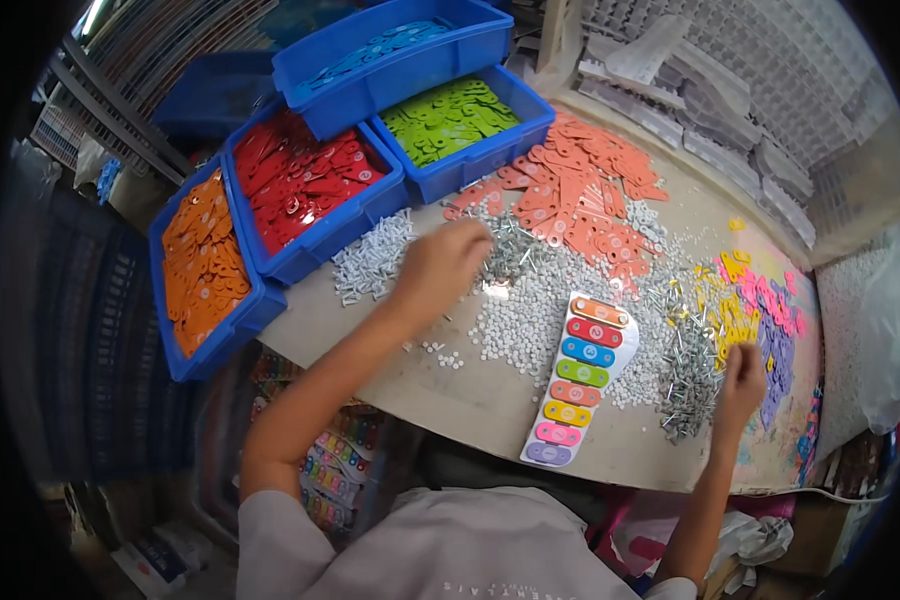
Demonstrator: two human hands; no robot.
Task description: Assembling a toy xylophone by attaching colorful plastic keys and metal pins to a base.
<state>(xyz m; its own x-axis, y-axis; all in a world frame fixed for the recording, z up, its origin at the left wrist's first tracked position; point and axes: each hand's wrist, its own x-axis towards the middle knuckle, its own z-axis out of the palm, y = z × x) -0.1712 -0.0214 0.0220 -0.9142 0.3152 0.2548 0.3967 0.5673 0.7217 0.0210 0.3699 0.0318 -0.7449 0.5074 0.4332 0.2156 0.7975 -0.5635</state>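
Note:
My left hand (448, 262) is over the table, its closed fingers at the edge of a heap of silver metal pins (513, 247). My right hand (741, 383) is closed in a pinch beside another pile of silver pins (685, 385), just in front of some yellow plastic pieces (735, 322). Whatever either hand holds is too small or hidden to make out. Between the hands lies a white plastic strip (540, 447) with a row of rounded bars in different colours. Small white round pieces (515, 325) are spread around its left and far sides.
Blue bins hold orange (205, 265), red (305, 185), green (450, 120) and light-blue pieces (380, 50). White pegs (370, 262) lie beside the red bin. Coral pieces (580, 190) are heaped at the back. Pink (767, 300) and purple pieces (776, 365) lie at the right.

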